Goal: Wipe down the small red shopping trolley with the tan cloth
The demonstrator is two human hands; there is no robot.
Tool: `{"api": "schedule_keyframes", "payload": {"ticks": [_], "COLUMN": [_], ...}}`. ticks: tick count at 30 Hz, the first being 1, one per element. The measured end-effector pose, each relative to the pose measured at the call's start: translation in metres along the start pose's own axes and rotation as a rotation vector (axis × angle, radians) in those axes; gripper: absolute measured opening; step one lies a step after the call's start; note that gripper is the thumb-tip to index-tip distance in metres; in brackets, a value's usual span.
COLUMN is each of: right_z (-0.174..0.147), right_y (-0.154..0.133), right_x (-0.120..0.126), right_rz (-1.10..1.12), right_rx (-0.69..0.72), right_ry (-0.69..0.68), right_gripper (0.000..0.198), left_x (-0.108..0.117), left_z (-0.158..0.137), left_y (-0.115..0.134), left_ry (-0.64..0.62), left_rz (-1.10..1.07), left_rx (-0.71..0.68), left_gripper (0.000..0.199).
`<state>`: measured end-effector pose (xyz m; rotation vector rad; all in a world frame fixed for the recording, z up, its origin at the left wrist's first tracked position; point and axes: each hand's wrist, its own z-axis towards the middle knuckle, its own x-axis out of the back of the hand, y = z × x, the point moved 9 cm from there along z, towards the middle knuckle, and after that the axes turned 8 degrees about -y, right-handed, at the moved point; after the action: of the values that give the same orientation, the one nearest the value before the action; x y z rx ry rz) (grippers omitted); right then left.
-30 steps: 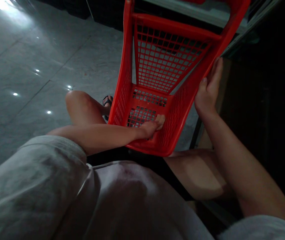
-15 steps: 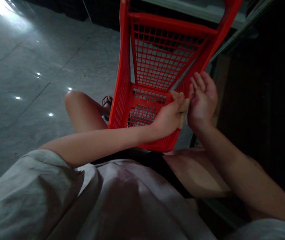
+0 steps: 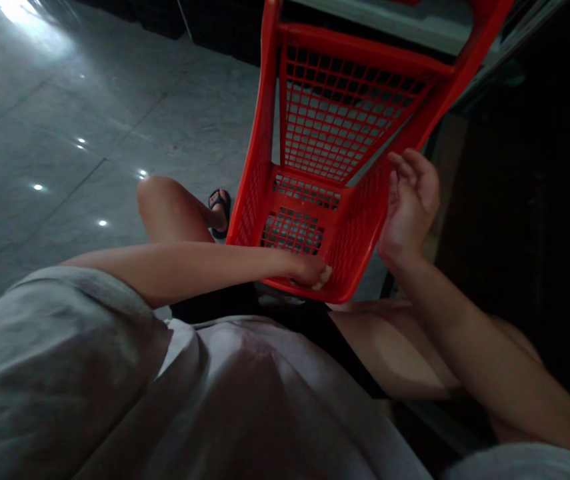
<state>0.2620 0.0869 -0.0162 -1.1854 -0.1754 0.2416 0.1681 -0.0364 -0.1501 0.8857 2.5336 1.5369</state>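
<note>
A red plastic basket with gridded walls and floor stands tilted between my knees, its long frame rising away from me. My left hand reaches down inside its near end, closed. A small edge of tan cloth shows at the fingers; the rest is hidden in the fist. At the basket's right side is my right hand, palm up and fingers loosely bent, with nothing in it. It is close to the right wall; whether it touches the plastic I cannot tell.
Grey tiled floor with bright light reflections spreads out on the left. My sandalled foot is beside the basket's left wall. Dark objects line the back, and a pale ledge lies behind the basket frame. The right side is very dark.
My left hand has moved from the basket's right wall down and left into its near end, with the tan cloth now mostly covered. The basket appears slightly further right in view.
</note>
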Motion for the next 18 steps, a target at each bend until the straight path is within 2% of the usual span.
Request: {"api": "schedule_keyframes", "payload": {"ticks": [1,3,6,8,10,11,13,17,18], "right_z": [0.0,0.0,-0.001,-0.001,-0.001,-0.001,0.0,0.001,0.0], "right_y": [-0.001,-0.001,-0.001,-0.002,-0.002,-0.001,0.002,-0.002,-0.006], "right_x": [0.0,0.0,0.0,-0.001,-0.001,-0.001,-0.002,-0.007,-0.009], "right_rz": [0.02,0.053,0.079,0.101,0.133,0.146,0.14,0.013,-0.032], "right_rx": [0.005,-0.002,-0.012,-0.004,-0.007,-0.013,-0.026,-0.004,0.012], "right_ry": [0.006,0.025,0.048,0.044,0.043,0.043,0.031,-0.04,-0.064], "right_gripper": [0.036,0.036,0.033,0.031,0.028,0.027,0.026,0.029,0.03], "left_x": [0.003,0.019,0.051,0.056,0.048,0.04,0.022,-0.012,-0.012], "left_z": [0.003,0.007,-0.007,-0.025,-0.043,-0.051,-0.058,-0.049,-0.041], "left_y": [0.009,0.042,0.104,0.131,0.137,0.132,0.107,0.023,0.007], "left_ry": [-0.026,0.019,0.223,0.308,0.308,0.276,0.135,-0.36,-0.411], "left_rz": [-0.025,-0.088,-0.104,-0.024,0.092,0.163,0.333,0.675,0.73], "left_rx": [-0.015,-0.123,-0.34,-0.412,-0.436,-0.428,-0.357,-0.147,-0.12], "left_gripper": [0.023,0.027,0.031,0.037,0.048,0.052,0.052,0.023,0.017]}}
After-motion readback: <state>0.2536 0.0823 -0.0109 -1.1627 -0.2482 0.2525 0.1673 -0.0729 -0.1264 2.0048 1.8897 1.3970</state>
